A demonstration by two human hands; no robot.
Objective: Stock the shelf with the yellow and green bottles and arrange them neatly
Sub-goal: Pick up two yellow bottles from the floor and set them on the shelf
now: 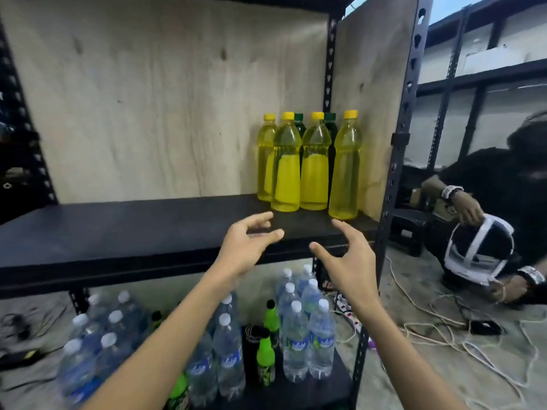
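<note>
1. The shelf [118, 229] is a black board in a metal rack with a plywood back. Most of it lies bare to the left, and all the stock stands in its right rear corner.
2. Four yellow bottles [314, 173] stand upright there, long axes vertical, touching or nearly so. Two dark green bottles [330, 125] show only their caps and shoulders behind them.
3. The left hand [245, 247] and right hand [352, 261] hover over the shelf's front edge, and the cluster lies straight ahead of and just above both.
4. The fingers [260, 217] of both hands are spread and released, holding nothing. The left tips are near the front-left bottle's base and the right tips are just before the rightmost bottle [344, 173]. Neither hand is clearly nearer.
5. The yellow bottles show no labels. The water bottles [296, 344] below carry blue labels too blurred to read.
</note>
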